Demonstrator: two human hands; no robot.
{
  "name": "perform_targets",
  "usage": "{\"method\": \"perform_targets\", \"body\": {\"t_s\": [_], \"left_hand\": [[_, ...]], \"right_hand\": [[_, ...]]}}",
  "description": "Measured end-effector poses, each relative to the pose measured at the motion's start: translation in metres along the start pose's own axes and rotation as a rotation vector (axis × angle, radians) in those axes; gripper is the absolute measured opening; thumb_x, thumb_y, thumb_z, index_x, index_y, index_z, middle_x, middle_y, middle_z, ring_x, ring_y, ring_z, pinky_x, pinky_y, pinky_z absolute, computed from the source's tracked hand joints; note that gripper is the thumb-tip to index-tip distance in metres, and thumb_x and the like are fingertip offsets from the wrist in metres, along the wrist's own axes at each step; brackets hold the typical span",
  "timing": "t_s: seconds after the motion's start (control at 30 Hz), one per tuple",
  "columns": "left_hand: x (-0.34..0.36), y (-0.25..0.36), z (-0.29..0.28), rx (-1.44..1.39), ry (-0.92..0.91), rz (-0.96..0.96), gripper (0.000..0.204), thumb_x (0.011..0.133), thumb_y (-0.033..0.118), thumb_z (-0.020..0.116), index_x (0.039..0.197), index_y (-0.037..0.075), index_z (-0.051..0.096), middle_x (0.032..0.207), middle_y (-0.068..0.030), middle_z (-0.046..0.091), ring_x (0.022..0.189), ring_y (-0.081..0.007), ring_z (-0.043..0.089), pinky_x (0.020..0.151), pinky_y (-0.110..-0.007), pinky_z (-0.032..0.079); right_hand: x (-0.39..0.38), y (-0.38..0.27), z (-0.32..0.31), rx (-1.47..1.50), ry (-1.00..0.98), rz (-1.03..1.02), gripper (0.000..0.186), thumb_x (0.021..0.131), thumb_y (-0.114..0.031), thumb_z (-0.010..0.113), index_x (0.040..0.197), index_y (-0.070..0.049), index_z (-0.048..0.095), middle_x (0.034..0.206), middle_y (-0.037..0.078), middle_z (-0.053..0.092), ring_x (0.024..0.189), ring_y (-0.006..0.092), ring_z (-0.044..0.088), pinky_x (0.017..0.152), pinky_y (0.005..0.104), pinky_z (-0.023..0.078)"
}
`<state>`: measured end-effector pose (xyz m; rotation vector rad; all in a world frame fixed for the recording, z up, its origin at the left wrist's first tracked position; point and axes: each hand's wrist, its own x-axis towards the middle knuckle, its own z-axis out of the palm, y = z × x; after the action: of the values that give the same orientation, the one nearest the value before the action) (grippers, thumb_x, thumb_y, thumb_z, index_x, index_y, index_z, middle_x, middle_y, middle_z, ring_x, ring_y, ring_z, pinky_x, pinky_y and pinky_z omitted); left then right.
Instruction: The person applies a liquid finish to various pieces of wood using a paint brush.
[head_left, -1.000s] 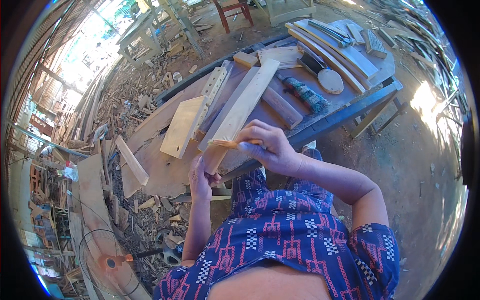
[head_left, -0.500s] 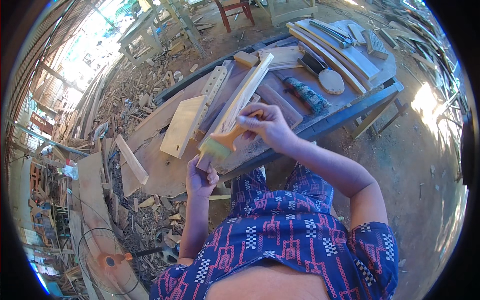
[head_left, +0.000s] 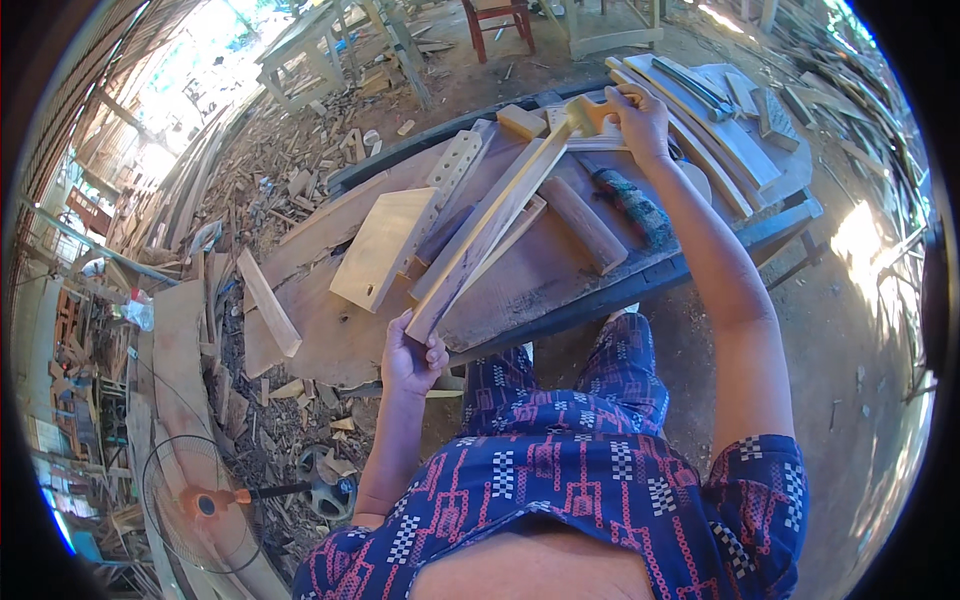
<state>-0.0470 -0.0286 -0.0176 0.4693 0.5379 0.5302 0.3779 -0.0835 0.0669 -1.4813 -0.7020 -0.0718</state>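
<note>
A long narrow wooden strip [head_left: 490,237] slants up and away over the workbench, pale along its edge and browner on its broad face. My left hand [head_left: 412,358] has its fingers closed around the near end. At the far end, my right hand [head_left: 642,120] grips the orange-brown handle of a wide paintbrush [head_left: 588,116], whose pale bristles rest against the strip. Left of the strip lie a pale board [head_left: 382,250] with a small hole and a bar with a row of holes [head_left: 458,168]. A darker wooden piece [head_left: 583,225] lies to the right.
The workbench [head_left: 510,318] also bears a wood block [head_left: 522,122], a rolled plaid cloth [head_left: 634,205] and stacked planks [head_left: 690,125] at far right. A loose offcut [head_left: 268,302] lies at left. A standing fan [head_left: 205,503] is lower left, and wood scraps litter the ground. A red chair [head_left: 500,22] stands beyond.
My right hand has carried the paintbrush from the strip's near end up to its far end. The left hand stays at the near end. The view has shifted slightly.
</note>
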Motion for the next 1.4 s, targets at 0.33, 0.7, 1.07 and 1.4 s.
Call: {"method": "perform_targets", "body": {"t_s": [0.33,0.7,1.07,1.4], "left_hand": [[0.0,-0.004,-0.005,0.034,0.041,0.005,0.043,0.086,0.045,0.047,0.101,0.006,0.056,0.058,-0.0043,0.052,0.045,-0.0144,0.048,0.04,-0.026,0.036],[-0.004,-0.01,-0.001,0.163,0.108,0.131,0.039,0.085,0.035,0.054,0.109,0.005,0.052,0.079,-0.0128,0.061,0.058,-0.0173,0.057,0.043,-0.026,0.043],[-0.052,0.06,0.018,0.203,0.142,0.503,0.043,0.079,0.025,0.059,0.113,-0.001,0.051,0.078,-0.0174,0.061,0.05,-0.0192,0.059,0.04,-0.026,0.048],[-0.076,0.11,-0.036,0.103,0.387,0.838,0.036,0.081,0.029,0.059,0.103,0.001,0.055,0.079,-0.0144,0.062,0.059,-0.0193,0.06,0.044,-0.024,0.046]], "right_hand": [[-0.094,-0.032,0.017,-0.216,-0.259,-0.4,0.011,0.079,-0.013,0.063,0.087,-0.005,0.063,0.081,0.012,0.058,0.068,0.0238,0.058,0.059,0.0321,0.044],[-0.199,-0.104,-0.017,0.468,-0.593,0.212,0.012,0.085,-0.01,0.056,0.087,0.0,0.062,0.081,0.008,0.059,0.071,0.0169,0.06,0.058,0.0265,0.048],[-0.162,0.015,-0.053,0.824,-0.041,0.592,0.022,0.09,-0.023,0.052,0.093,0.0,0.056,0.077,0.009,0.061,0.056,0.015,0.057,0.051,0.0271,0.048],[-0.175,0.016,-0.027,0.666,-0.092,0.618,0.026,0.09,-0.024,0.052,0.099,0.0,0.055,0.083,0.01,0.061,0.067,0.0175,0.064,0.058,0.0256,0.054]]}}
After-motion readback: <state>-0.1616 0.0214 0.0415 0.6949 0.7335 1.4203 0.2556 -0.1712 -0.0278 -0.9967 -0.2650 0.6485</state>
